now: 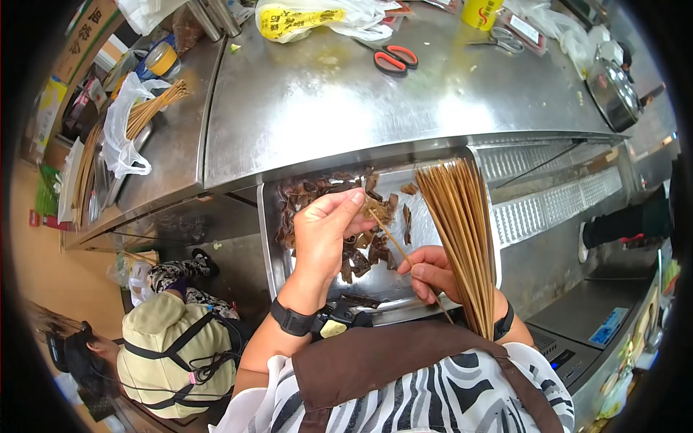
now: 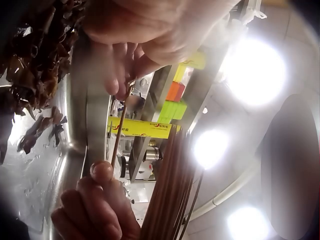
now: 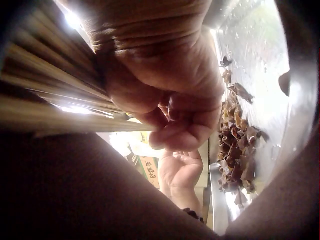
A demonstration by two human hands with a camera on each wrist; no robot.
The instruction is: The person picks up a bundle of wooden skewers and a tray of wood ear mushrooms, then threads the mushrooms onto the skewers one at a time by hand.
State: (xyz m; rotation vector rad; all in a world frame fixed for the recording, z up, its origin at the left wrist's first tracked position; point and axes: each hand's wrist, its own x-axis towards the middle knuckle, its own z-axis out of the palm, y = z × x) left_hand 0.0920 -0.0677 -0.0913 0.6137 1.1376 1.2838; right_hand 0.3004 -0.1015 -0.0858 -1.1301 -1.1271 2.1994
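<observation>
1. Fingers [image 1: 349, 205] of the left hand [image 1: 323, 225] curled, thumb side clamped at the upper end of a thin stick [image 1: 390, 239]. Cannot tell whether a dark scrap is pinched there too.
2. Right hand [image 1: 433, 274] lower down: thumb and forefinger together, pinching the same stick along its length. Stick slants between the two hands, above the tray [image 1: 424, 234].
3. Thick bundle of sticks [image 1: 462, 242] lies beside and across the right hand and wrist, far ends fanned over the tray's right side, near ends by the apron [image 1: 390, 361]. What grips it is hidden.
4. Tray is metal, shallow, wet on its floor, in front of the desk [image 1: 303, 101]. Dark brown pieces [image 1: 361, 263], wet and ragged, heaped mostly in its left half, a few strays toward the middle.
5. On the desk: red-and-black scissors [image 1: 395, 60], grey scissors [image 1: 505, 40], yellow printed bag [image 1: 299, 22], yellow can [image 1: 480, 11] at the far edge.
6. Left of these, on a neighbouring surface: more sticks [image 1: 155, 108], partly in a white plastic bag [image 1: 123, 137].
7. Dark band [image 1: 292, 317] round the left wrist. Another person [image 1: 177, 353], pale top with black straps, at lower left.
</observation>
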